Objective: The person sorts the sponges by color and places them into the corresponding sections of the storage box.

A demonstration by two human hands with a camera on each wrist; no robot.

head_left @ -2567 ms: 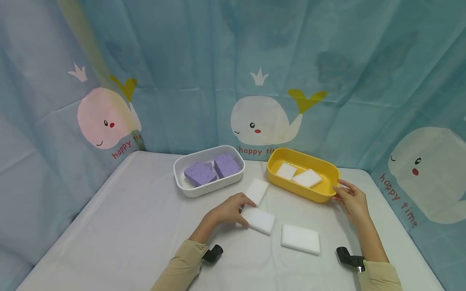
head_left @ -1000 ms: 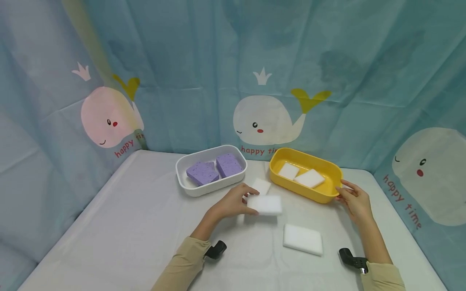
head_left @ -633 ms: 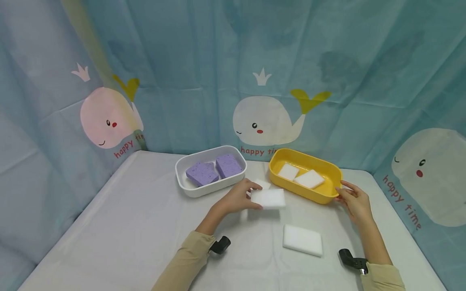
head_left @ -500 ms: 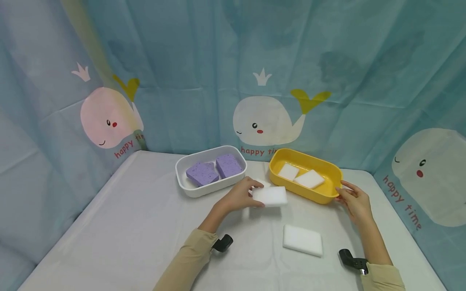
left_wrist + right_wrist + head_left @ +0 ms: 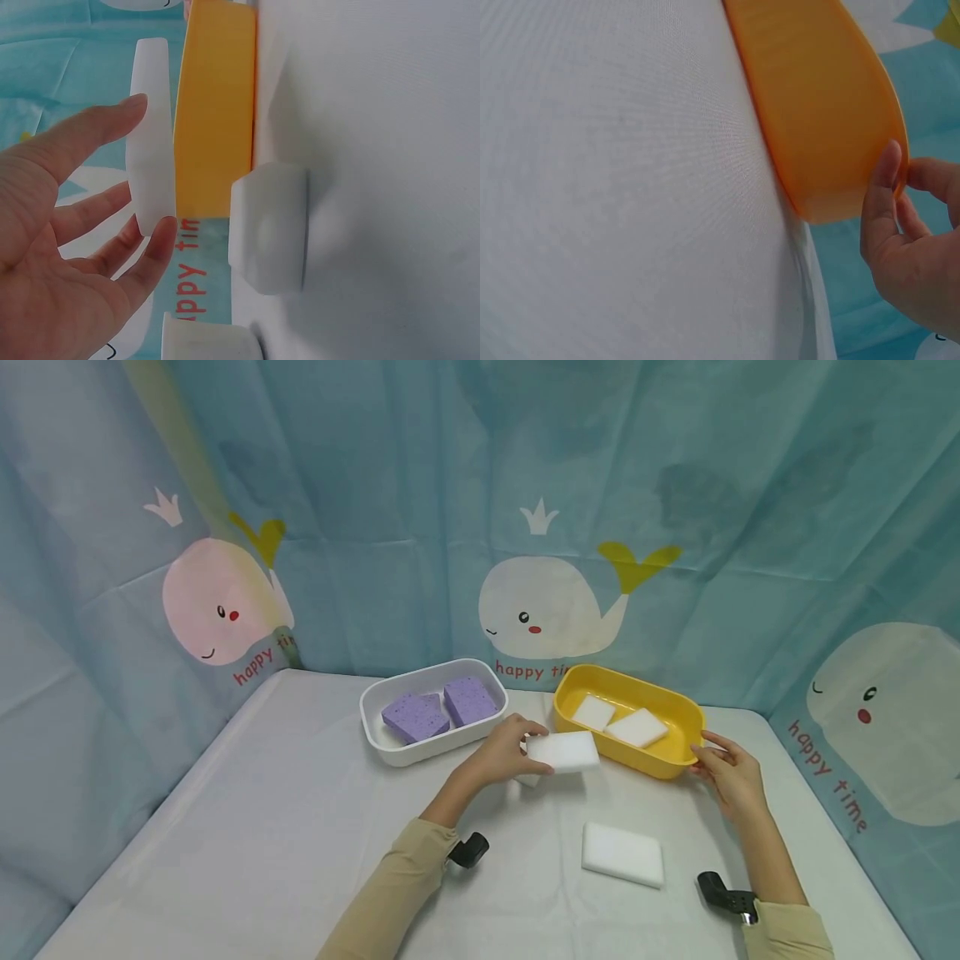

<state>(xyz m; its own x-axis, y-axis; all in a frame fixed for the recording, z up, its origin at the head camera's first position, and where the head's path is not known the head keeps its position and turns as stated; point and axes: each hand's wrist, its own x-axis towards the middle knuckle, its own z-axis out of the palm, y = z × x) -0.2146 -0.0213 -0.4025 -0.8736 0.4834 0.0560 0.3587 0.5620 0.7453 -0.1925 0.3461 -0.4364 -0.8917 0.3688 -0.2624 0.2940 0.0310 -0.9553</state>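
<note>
My left hand [image 5: 510, 750] holds a white sponge [image 5: 566, 752] between thumb and fingers, raised above the table and overlapping the front edge of the yellow tray [image 5: 645, 765] in the head view. In the left wrist view the held sponge [image 5: 152, 142] stands edge-on, thumb on one side and fingertips at its lower end. Two white sponges [image 5: 636, 727] lie inside that tray. My right hand [image 5: 731, 774] pinches the tray's right-hand rim, as the right wrist view shows with the tray wall [image 5: 817, 112]. Below my left hand, another white sponge [image 5: 270, 229] lies on the table, mostly hidden in the head view.
A white tray [image 5: 408, 753] with purple sponges [image 5: 415, 718] stands left of the yellow one. Nearer the front, a loose white sponge [image 5: 622, 855] lies on the white tablecloth [image 5: 247, 827]. Behind everything hangs a blue curtain [image 5: 360, 527] with whale prints.
My left hand has picked the white sponge up off the table and carried it up and rightward to the yellow tray's front edge. My right hand has kept its place on the rim.
</note>
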